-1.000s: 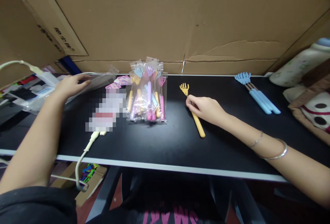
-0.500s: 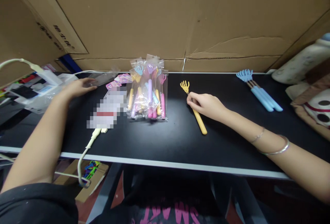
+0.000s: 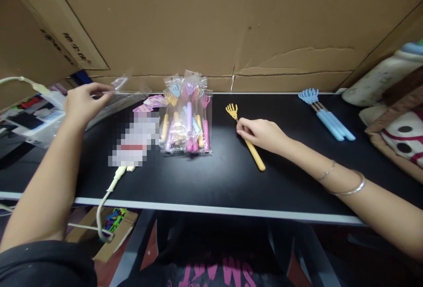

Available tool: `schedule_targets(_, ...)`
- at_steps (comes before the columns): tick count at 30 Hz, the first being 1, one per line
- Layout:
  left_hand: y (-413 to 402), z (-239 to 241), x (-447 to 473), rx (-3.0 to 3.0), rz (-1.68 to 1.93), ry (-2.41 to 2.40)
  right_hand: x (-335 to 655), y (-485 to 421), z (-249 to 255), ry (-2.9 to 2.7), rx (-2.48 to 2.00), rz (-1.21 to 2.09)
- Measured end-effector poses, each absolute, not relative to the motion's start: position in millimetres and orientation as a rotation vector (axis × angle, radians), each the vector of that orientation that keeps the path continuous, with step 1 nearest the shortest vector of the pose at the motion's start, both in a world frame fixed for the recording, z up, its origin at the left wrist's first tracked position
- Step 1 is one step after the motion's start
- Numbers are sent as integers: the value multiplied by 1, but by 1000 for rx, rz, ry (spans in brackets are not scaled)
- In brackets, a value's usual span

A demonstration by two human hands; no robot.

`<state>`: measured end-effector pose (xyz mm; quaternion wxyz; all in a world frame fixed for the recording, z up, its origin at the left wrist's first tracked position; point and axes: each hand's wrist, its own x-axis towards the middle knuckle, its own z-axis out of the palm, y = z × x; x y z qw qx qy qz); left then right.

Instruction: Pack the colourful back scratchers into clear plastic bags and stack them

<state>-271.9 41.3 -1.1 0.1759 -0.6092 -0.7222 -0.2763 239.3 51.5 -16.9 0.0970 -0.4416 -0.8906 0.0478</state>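
Note:
With its fingers closed on the shaft, my right hand (image 3: pixel 262 133) holds a yellow back scratcher (image 3: pixel 254 154), its claw pointing away from me and its handle slanting toward the desk's front edge. At the back left, my left hand (image 3: pixel 85 102) pinches the end of a clear plastic bag (image 3: pixel 130 97), which is raised a little off the desk. Between the hands lies a pile of back scratchers in clear bags (image 3: pixel 188 119), in yellow, purple, pink and blue. Small pink printed cards (image 3: pixel 155 101) lie beside the pile.
Blue back scratchers (image 3: pixel 330 122) lie to the right, near a pale bottle (image 3: pixel 373 78) and a brown bag (image 3: pixel 396 133). A blurred-out device with a white cable (image 3: pixel 112 185) sits left of centre. Cardboard (image 3: pixel 211 27) walls the back of the black desk (image 3: pixel 211 181).
My left hand has risen from the desk and now lifts the clear plastic bag by its end. My right hand stays on the yellow back scratcher. The view has shifted slightly.

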Motion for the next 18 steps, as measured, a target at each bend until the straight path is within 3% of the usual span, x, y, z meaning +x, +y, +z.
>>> schedule_targets(5,36,36,-203,-1838,-967,-1766,240,53,-15,-2637,-1333,108)
schedule_targets(10,25,61,-118,-1925,-787,-1456,244,56,-13,-2457,-1308,161)
schedule_targets(18,15,48,-26,-2219,-564,-906,245,59,-3,-1890,-878,918)
